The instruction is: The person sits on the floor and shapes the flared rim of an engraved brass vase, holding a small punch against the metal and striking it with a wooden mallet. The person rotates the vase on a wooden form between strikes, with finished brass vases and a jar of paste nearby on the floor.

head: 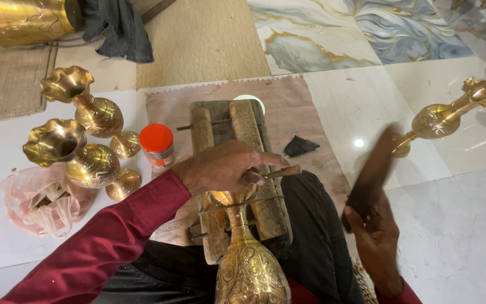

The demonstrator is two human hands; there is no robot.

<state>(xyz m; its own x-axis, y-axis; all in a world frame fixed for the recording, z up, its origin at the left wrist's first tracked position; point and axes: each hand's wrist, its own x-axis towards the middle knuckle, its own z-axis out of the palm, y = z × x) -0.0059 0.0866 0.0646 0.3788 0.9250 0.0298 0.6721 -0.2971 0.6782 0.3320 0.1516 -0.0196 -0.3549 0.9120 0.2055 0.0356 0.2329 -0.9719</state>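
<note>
Brass vase point(250, 264) is braced in the wooden block point(237, 169) at six o'clock, steadied for engraving. Chisel point(279, 172) is pinched by the left hand point(220, 168); a dark mallet point(369, 177), raised at three o'clock, is gripped by the right hand point(378, 239).

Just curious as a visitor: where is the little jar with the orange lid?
The jar with the orange lid stands on the floor left of the wooden block, beside the two brass vases.

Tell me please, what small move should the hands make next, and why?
Probably bring the right hand and its dark mallet down onto the chisel. The left hand holds that chisel against the brass vase lying in the wooden block, and the mallet is raised and blurred.
</note>
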